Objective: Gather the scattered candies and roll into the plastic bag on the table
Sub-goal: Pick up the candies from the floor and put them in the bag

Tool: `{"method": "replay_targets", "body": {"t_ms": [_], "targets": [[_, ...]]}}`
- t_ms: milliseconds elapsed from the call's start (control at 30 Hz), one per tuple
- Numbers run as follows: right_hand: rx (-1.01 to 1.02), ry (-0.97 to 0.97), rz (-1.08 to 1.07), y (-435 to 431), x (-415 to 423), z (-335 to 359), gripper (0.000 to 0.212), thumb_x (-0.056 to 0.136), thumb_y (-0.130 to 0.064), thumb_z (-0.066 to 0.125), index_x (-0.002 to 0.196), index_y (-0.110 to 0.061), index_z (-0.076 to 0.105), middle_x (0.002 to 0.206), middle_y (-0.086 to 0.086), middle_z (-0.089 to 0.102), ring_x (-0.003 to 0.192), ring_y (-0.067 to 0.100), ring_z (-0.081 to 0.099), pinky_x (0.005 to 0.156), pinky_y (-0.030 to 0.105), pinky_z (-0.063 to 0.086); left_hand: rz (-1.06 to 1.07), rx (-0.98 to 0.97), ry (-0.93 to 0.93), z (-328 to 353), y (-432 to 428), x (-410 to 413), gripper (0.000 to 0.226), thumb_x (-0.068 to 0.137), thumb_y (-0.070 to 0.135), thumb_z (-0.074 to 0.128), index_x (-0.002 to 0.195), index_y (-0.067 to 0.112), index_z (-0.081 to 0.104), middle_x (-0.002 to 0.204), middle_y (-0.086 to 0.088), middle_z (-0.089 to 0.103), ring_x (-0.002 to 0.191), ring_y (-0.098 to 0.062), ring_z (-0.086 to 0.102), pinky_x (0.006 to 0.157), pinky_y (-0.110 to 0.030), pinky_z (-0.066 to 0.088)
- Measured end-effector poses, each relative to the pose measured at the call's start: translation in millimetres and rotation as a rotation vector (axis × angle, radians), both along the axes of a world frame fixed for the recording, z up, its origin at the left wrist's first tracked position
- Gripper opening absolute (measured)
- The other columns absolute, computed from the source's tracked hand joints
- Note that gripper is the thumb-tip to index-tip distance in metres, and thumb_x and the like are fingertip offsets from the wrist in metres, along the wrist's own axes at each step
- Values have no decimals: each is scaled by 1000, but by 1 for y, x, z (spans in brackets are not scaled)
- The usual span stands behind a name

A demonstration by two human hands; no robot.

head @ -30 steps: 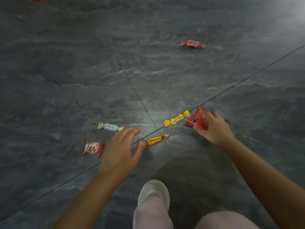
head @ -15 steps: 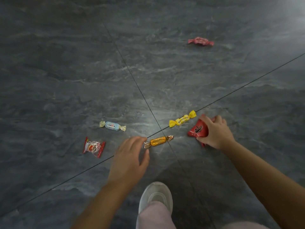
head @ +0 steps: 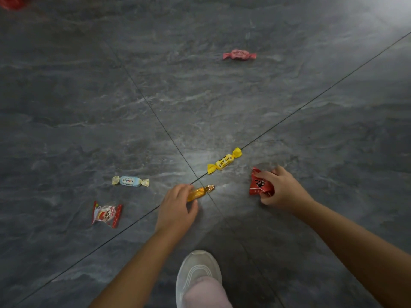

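Since 0.5 s ago, left hand (head: pixel 178 207) pinches the orange candy (head: pixel 196 193); right hand (head: pixel 281 188), at 3 o'clock, clutches the red packet (head: pixel 258 184).

Glossy foil orange candy (head: pixel 196 193) on polished marbled stone floor (head: pixel 222 103).

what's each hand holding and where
Right hand grips the crumpled red packet by its right side. Left hand pinches the amber foil candy at its left end.
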State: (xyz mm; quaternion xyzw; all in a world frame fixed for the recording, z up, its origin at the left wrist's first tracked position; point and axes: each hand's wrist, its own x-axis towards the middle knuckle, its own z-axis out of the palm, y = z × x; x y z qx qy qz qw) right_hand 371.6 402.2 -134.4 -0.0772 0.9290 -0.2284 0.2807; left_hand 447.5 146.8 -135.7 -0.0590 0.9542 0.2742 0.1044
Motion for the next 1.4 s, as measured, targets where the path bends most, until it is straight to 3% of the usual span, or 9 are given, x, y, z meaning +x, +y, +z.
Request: {"method": "replay_targets", "body": {"t_ms": [200,400,533,800,900,1067,1167,1267,1400], "targets": [[-119,3,-99,15,3,2,44,68,-11,71,111,-16,62,94,6,48,83,24,53,78,25,39,-31,-28,-84,-20,5,-13,43,79,28,61,118,11,55,113,-8,53,105,-24,48,86,-29,34],[-166,66,-168,18,1,2,32,65,-10,74,97,-8,67,89,17,60,82,31,58,78,34,46,-18,-77,-102,-26,10,-17,42,80,18,65,120,12,54,113,-8,48,106,-24,43,86,-31,36],[-172,45,-163,15,0,5,27,68,-16,72,95,-15,66,87,11,63,83,25,58,72,26,41,26,-51,-102,-29,12,-12,33,80,8,62,113,9,58,110,-11,47,102,-25,45,82,-27,35],[-290,28,-194,-5,4,20,30,69,-13,72,98,-15,66,91,9,66,84,22,60,75,26,47,203,95,-105,-9,13,5,30,82,12,61,112,16,57,102,4,45,97,-15,47,77,-20,33],[-349,12,-240,-17,5,23,27,70,-11,69,96,-18,66,91,7,65,81,19,59,64,11,44,273,178,-1,16,14,14,29,79,8,63,107,16,60,100,4,49,87,-10,51,70,-8,34],[-433,30,-293,-41,1,45,20,73,-8,66,90,-19,67,81,3,64,74,15,57,64,14,41,316,211,111,67,4,24,31,78,6,66,105,20,60,94,17,48,88,14,46,71,0,33],[-467,28,-382,-49,-3,81,21,71,-8,65,84,-25,65,73,0,63,66,11,56,56,5,40,328,183,136,114,-4,17,32,76,4,67,105,15,61,94,11,50,85,12,46,71,2,32],[-471,6,-409,-48,-3,137,24,71,-7,66,84,-27,66,71,-6,63,65,5,56,56,6,41,327,153,147,175,-8,8,33,74,2,68,105,13,63,97,3,53,76,4,48,74,-4,35],[-460,-10,-393,-40,2,230,25,70,-8,70,88,-24,67,73,-4,64,66,7,56,58,6,40,324,187,99,269,-2,2,32,77,6,67,107,15,60,99,3,51,82,3,48,74,-19,42]]}}
